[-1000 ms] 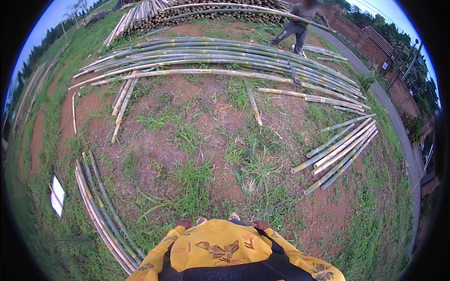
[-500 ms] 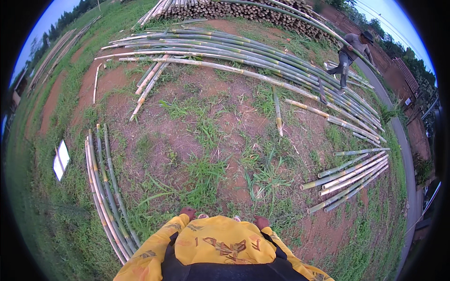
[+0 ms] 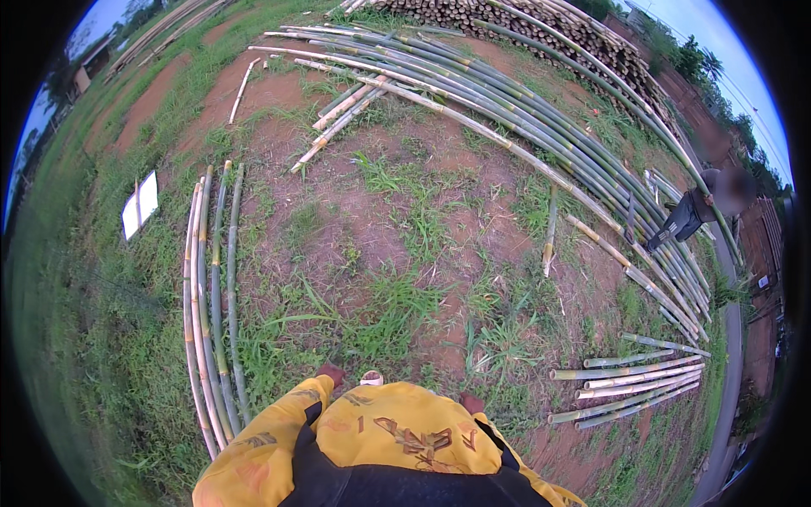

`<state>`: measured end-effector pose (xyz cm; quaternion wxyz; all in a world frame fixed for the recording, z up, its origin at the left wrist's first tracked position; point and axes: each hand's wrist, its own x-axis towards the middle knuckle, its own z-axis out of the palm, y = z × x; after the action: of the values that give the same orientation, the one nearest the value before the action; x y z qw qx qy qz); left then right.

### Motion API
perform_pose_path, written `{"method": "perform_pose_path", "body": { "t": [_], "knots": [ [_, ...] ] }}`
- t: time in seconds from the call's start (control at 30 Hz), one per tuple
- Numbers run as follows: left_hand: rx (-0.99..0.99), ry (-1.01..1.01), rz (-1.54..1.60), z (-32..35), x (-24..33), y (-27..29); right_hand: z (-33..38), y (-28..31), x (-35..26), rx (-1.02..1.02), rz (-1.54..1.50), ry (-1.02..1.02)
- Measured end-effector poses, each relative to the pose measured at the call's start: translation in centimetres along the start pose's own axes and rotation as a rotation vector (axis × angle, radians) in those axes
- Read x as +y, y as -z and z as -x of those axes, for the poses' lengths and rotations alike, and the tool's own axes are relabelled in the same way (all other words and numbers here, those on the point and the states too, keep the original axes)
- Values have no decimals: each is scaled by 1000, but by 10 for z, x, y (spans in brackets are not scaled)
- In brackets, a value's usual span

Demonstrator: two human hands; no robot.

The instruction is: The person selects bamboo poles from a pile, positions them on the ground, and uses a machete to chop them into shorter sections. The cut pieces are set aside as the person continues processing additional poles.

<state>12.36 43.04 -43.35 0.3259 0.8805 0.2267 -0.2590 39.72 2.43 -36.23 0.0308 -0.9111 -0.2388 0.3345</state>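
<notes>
Standing on patchy grass and red dirt, I see my left hand (image 3: pixel 331 374) and right hand (image 3: pixel 470 403) only as slivers past my yellow sleeves; their grip cannot be told. Nearest my left hand lies a bundle of bamboo poles (image 3: pixel 213 304), closer now than before.

A bundle of poles (image 3: pixel 211 304) lies at the left of the frame, with a flat sheet (image 3: pixel 140 204) further left. A short stack of poles (image 3: pixel 629 384) sits at lower right. Long poles (image 3: pixel 541 118) arc across the top, a log pile (image 3: pixel 541 38) behind them. Another person (image 3: pixel 694 213) stands at right.
</notes>
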Motion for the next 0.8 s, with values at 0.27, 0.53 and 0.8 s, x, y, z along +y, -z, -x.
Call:
{"method": "perform_pose_path", "body": {
  "t": [0.27,0.53,0.8],
  "knots": [
    [-59,103,-141,-5,-38,-19,-28,-12,-13,110,-111,61],
    [-153,40,-235,-11,0,-21,-10,-53,35,234,-235,-38],
    [-116,201,193,-7,8,-3,26,-53,13,131,-142,-91]
  ]
}}
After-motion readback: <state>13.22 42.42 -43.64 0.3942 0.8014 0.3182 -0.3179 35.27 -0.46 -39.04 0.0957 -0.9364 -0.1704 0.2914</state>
